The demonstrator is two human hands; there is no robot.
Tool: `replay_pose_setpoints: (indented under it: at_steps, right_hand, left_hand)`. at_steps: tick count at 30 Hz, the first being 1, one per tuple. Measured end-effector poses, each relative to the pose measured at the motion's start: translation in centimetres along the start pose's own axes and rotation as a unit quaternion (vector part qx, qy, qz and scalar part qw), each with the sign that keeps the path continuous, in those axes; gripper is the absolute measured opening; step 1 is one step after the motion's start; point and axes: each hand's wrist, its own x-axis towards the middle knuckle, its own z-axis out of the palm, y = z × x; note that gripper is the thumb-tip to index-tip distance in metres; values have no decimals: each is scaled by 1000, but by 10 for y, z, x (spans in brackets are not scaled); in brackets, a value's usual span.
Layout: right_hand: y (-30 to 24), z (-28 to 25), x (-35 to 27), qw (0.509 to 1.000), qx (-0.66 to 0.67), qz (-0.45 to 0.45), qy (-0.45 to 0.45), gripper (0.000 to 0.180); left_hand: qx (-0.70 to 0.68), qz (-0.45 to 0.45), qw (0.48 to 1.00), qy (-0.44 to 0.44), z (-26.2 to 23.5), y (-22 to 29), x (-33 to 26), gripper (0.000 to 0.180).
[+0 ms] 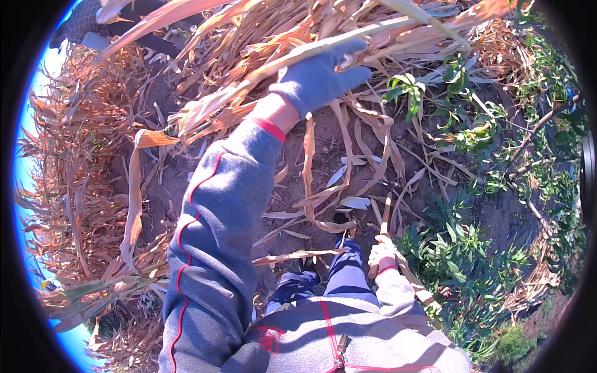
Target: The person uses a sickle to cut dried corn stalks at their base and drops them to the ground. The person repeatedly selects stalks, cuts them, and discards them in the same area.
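Note:
My left hand (317,79), in a grey-blue glove, reaches far forward with its fingers stretched out and spread. A long dry corn stalk (367,34) runs along the upper side of this hand, against a heap of dry corn stalks (255,37). Low on the right, near my legs, my right hand (381,252) is closed round the handle of a wooden-handled tool (387,214). The handle points away from me; its far end is thin and dark, too small to make out, among dry leaves.
Standing dry corn (93,168) lines the left side. Green leafy plants (454,255) and a branching shrub (535,137) grow on the right. Loose dry leaves (311,161) lie on bare soil before my feet. At the upper left, part of another person (134,25) shows.

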Motion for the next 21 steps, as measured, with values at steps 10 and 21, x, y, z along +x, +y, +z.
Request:
replay_pose_setpoints:
  at_steps: [10,21]
  right_hand:
    - [8,74,-25,857,-467,-153,-155,36]
    - [168,239,-58,770,-558,-66,-301,59]
  left_hand:
    - [-75,-557,781,273,90,-124,-500,53]
    - [44,-426,471,771,-79,-48,-769,82]
